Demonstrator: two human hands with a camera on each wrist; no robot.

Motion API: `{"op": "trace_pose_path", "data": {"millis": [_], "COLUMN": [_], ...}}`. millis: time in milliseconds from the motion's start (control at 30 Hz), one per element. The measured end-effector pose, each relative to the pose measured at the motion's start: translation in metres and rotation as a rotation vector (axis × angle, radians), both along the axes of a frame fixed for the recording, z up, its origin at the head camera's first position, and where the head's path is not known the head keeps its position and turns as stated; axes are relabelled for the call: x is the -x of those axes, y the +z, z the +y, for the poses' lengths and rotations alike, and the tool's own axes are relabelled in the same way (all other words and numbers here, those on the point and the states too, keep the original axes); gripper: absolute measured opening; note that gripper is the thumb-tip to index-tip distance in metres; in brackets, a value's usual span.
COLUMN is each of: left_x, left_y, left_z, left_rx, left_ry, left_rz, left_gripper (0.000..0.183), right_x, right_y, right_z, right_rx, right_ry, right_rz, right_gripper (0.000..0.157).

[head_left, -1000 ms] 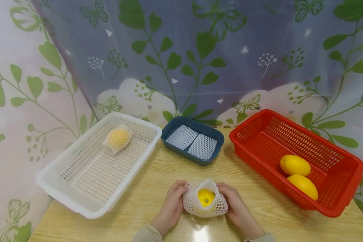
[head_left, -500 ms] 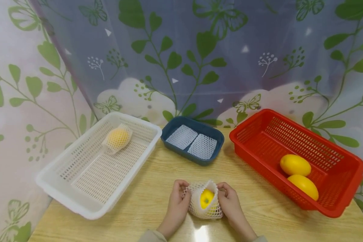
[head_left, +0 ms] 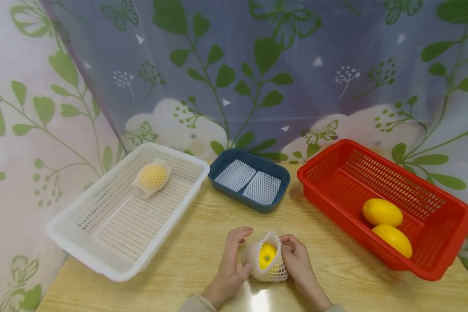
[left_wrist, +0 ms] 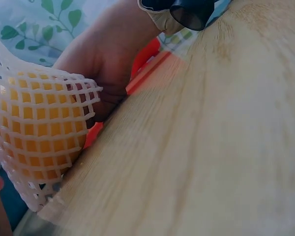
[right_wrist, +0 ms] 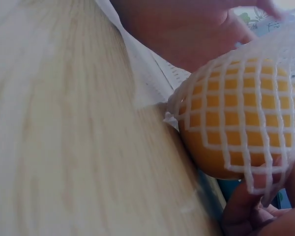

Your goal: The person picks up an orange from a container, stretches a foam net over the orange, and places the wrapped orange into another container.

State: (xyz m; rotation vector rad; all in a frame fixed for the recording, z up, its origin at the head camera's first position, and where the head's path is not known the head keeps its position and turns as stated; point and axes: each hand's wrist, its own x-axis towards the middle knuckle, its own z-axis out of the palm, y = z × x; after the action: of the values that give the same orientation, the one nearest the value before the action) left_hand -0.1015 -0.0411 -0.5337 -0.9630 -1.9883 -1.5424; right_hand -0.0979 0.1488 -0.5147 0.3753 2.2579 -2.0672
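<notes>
A yellow lemon (head_left: 267, 255) sits partly inside a white foam fruit net (head_left: 274, 274) on the table in front of me, its stem end showing through the net's mouth. My right hand (head_left: 299, 265) pinches the net's edge from the right; in the right wrist view its fingertips (right_wrist: 246, 206) hold the mesh beside the fruit. On the other side, my left hand (head_left: 231, 266) is spread, fingers extended and thumb close to the net. Stretched mesh (left_wrist: 44, 118) covers most of the lemon in the left wrist view.
At left a white basket (head_left: 128, 273) holds one netted fruit (head_left: 154, 177). A dark blue tray (head_left: 238, 200) behind the hands carries two flat foam nets (head_left: 262, 188). The red basket (head_left: 335, 212) at right contains two bare lemons (head_left: 382, 212).
The left hand has let go of the net and spread its fingers. The netted lemon has turned slightly, its mouth now tilted toward the right hand, which still holds the edge.
</notes>
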Motion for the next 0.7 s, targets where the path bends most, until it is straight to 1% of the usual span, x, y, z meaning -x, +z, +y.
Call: {"op": "trace_pose_path", "data": {"millis": [67,133,167,233,333,433,533,633,700], "left_x": [-0.0014,-0.0031,-0.0041,-0.0049,-0.0052,-0.0036,-0.0021,-0.0024,-0.0046], "left_y": [0.0025,0.0038,0.004,0.0032,0.0,-0.0028,-0.0035,-0.0007,0.005], "left_z": [-0.0002,0.0,0.0002,0.001,0.0028,0.0048,0.0059,0.0066,0.0069], "left_rx": [0.071,0.143,0.176,0.23,0.276,0.291,0.271,0.232,0.201], "left_ry": [-0.084,-0.138,-0.153,-0.168,-0.154,-0.133,-0.138,-0.157,-0.161], "left_rz": [-0.001,-0.038,-0.064,-0.097,-0.122,-0.114,-0.119,-0.138,-0.148], "left_gripper": [0.075,0.083,0.085,0.087,0.091,0.096,0.097,0.094,0.093], "right_x": [-0.0003,-0.001,-0.0014,-0.0019,-0.0029,-0.0033,-0.0032,-0.0039,-0.0048], "right_y": [0.0005,0.0008,0.0008,-0.0002,-0.0011,-0.0007,-0.0007,-0.002,-0.0029], "right_z": [-0.0002,-0.0005,-0.0006,-0.0006,-0.0005,-0.0011,-0.0016,-0.0021,-0.0027], "right_rx": [0.004,0.008,0.008,-0.003,-0.045,-0.093,-0.116,-0.117,-0.116], "right_ry": [-0.002,-0.001,-0.001,0.003,0.007,-0.004,-0.021,-0.022,-0.016], "right_rz": [0.01,0.025,0.035,0.065,0.102,0.12,0.129,0.156,0.183], "right_gripper": [0.016,0.016,0.015,0.014,0.013,0.011,0.01,0.011,0.01]}}
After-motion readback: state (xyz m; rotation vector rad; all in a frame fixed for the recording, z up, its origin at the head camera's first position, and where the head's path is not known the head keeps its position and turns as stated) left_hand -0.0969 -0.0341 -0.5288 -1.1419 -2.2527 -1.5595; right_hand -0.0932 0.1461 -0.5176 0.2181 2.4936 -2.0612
